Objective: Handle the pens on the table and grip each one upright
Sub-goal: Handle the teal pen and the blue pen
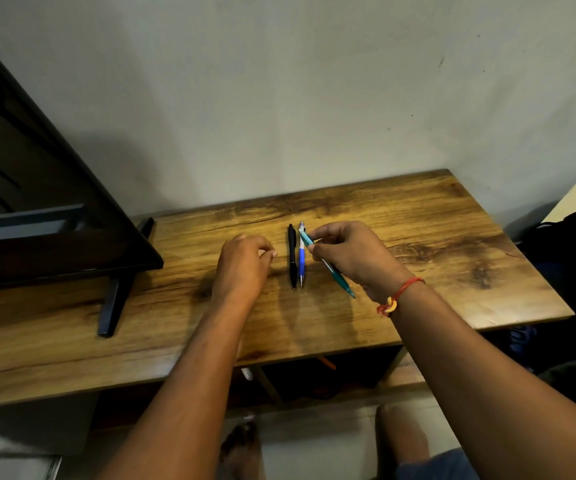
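Note:
Two pens lie side by side on the wooden table (418, 237): a black pen (292, 256) on the left and a blue-and-white pen (301, 261) just right of it, both pointing toward me. My right hand (352, 252) pinches a teal pen (335, 271) between thumb and fingers, held slanted above the table with its tip low and to the right. My left hand (245, 263) rests on the table to the left of the black pen, fingers loosely curled, holding nothing.
A dark monitor (37, 202) on a black stand (116, 296) fills the table's left part. A plain wall rises behind the table. Dark bags (570, 258) sit off the right edge. Below the front edge are a shelf and my feet.

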